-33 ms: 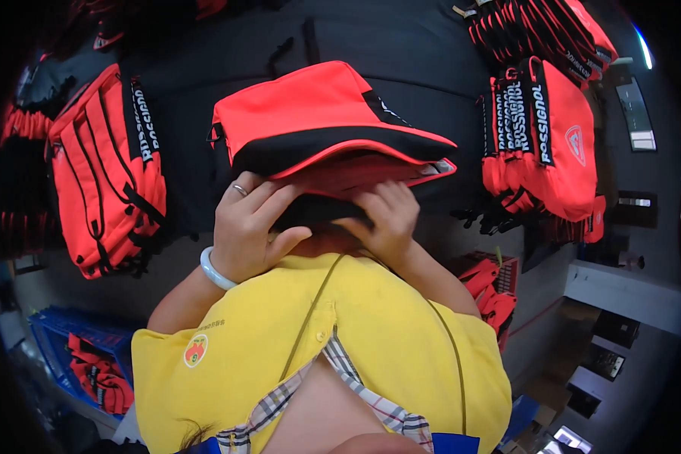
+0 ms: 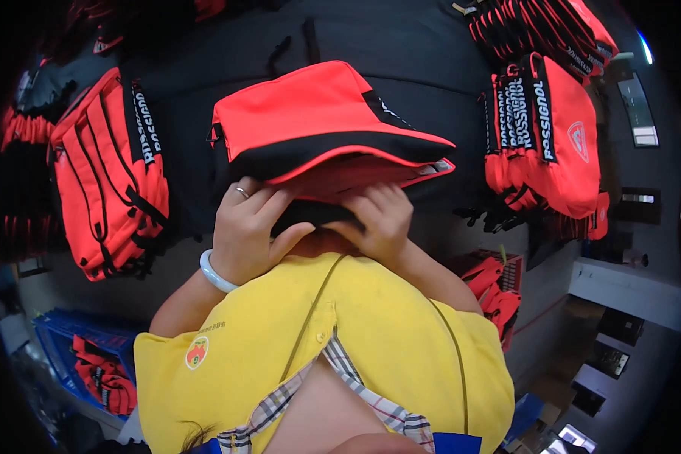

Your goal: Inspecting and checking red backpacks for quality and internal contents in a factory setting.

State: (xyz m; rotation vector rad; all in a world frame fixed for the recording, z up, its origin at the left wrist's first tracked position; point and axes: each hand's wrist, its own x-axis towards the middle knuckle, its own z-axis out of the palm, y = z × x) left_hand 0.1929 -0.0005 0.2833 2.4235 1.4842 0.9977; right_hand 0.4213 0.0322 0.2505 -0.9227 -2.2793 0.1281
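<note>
A red bag with a black band (image 2: 295,106) lies in front of me on the dark tabletop, its near side gaping in a long, red-edged opening. My left hand (image 2: 250,221), with a ring on a finger and a pale bangle on the wrist, grips the left end of the near edge, fingertips under the black band and thumb pointing right. My right hand (image 2: 377,218) pinches the near lip towards the right, its fingers bent over it at the mouth. The fingertips of both hands are partly hidden, and the inside of the bag is mostly in shadow.
Stacked red backpacks with black straps (image 2: 102,174) lie at the left. More red bags (image 2: 571,140) are stacked at the right, with another pile (image 2: 541,34) behind. Below the table, a blue crate (image 2: 72,344) and a red crate (image 2: 513,268) hold red pieces.
My right hand has slid slightly left and nearer to me along the lip. The opening looks a little narrower. My left hand has hardly moved.
</note>
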